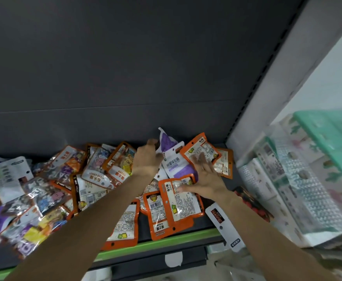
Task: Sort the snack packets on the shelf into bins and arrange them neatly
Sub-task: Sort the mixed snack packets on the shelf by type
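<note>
Head view: left hand [148, 159] pinches glossy purple packet [166, 145]; right hand [205, 179] presses orange packets [181, 197].

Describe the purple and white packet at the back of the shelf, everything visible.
The purple and white packet is a glossy, flexible pouch: purple top corner, white middle with blurred print, purple lower part. It tilts up against the dark back panel, above the orange packets. The left hand holds its upper left edge; the right hand overlaps its lower right.

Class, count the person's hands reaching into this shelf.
2: the left hand is at the purple-and-white packet near the back; the right hand lies on the orange packets.
</note>
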A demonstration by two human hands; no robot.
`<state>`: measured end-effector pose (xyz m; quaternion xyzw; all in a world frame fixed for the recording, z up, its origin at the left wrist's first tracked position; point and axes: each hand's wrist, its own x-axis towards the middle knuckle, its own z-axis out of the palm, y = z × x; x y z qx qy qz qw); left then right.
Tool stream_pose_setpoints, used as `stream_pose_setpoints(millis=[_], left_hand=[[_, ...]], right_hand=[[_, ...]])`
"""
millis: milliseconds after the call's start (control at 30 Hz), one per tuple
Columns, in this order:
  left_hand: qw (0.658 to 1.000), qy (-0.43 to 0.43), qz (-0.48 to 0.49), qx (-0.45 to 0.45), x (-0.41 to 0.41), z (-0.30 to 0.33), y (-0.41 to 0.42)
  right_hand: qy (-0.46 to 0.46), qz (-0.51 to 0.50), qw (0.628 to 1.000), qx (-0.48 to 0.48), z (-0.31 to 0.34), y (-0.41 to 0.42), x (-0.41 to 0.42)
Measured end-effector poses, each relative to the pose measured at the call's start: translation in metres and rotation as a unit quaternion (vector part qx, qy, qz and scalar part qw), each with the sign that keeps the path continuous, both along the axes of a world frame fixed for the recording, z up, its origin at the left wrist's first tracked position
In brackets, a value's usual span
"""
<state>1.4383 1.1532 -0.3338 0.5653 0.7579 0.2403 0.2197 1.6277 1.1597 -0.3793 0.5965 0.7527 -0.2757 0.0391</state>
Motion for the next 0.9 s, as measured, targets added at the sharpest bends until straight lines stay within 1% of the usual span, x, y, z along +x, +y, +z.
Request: stream_pose_setpoints(millis=[100, 233, 367, 567, 633, 700, 767, 800, 900], left_hand=[[0.996, 0.080, -0.023, 0.016, -0.013, 0.009, -0.006], [0.977, 0.205, -0.061, 0.021, -0.024, 0.023, -0.013], [0.964, 0.254, -0.049, 0.056, -0.030, 0.036, -0.019], [0.942, 0.327, -0.058, 0.049, -0.038, 0.046, -0.019], [0.948, 0.307, -0.054, 0.057, -0.039, 0.047, -0.018], [0.972, 0.222, -0.033, 0.067, -0.039, 0.046, -0.018], [0.990, 0.125, -0.012, 0.070, -0.040, 0.044, -0.019], [0.993, 0.098, -0.013, 0.066, -0.040, 0.042, -0.019], [0.995, 0.089, -0.033, 0.037, -0.038, 0.036, -0.020]], right_hand=[[0.024, 0.008, 1.000, 0.009, 0.004, 0.002, -0.008], [0.030, -0.030, 0.999, -0.006, 0.002, 0.002, 0.002], [-0.007, -0.038, 0.999, 0.004, 0.001, -0.001, 0.003], [0.000, -0.051, 0.999, 0.018, 0.007, -0.003, 0.000], [0.007, -0.023, 0.999, 0.047, 0.011, -0.004, -0.006], [0.032, 0.016, 0.997, 0.071, 0.014, -0.005, -0.019], [0.052, 0.040, 0.996, 0.061, 0.013, -0.008, -0.033], [0.055, 0.044, 0.996, 0.049, 0.011, -0.009, -0.039], [0.041, 0.050, 0.996, 0.057, 0.001, -0.013, -0.053]])
